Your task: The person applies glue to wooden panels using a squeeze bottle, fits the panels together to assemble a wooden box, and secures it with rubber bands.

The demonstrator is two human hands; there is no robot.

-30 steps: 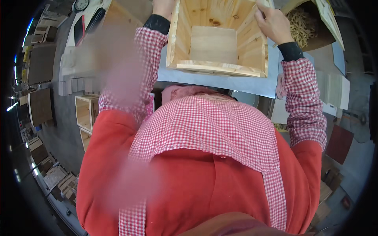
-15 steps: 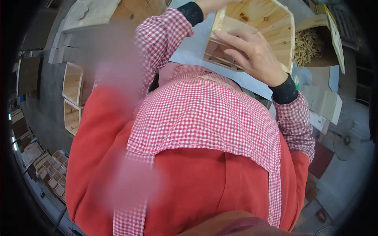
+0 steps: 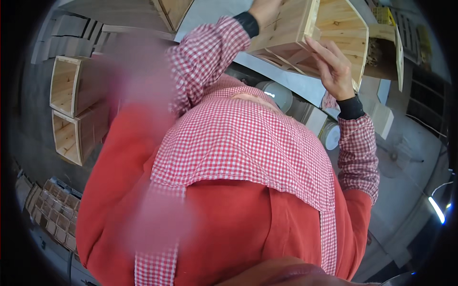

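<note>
A pale pine box (image 3: 341,31) with one open side is at the top, tilted, its outer side wall facing me and its inside showing on the right. My right hand (image 3: 335,70) is closed on the near edge of its frame, the fingers along the corner and the thumb below them. On the box's left is my left hand (image 3: 266,11); only its back and wrist show, and the fingers are cut off by the picture's upper edge or hidden by the box.
Under the box lies a pale worktable (image 3: 279,71). To the right stands an open carton (image 3: 389,59) with tan strips inside. Two similar wooden boxes (image 3: 67,86) are stacked at the left. White buckets (image 3: 329,135) stand beneath the table edge. Many small wooden pieces (image 3: 57,207) lie lower left.
The box has turned and shifted up, so its outer side wall now shows more. My right hand has moved right and its fingers now lie on the frame's corner.
</note>
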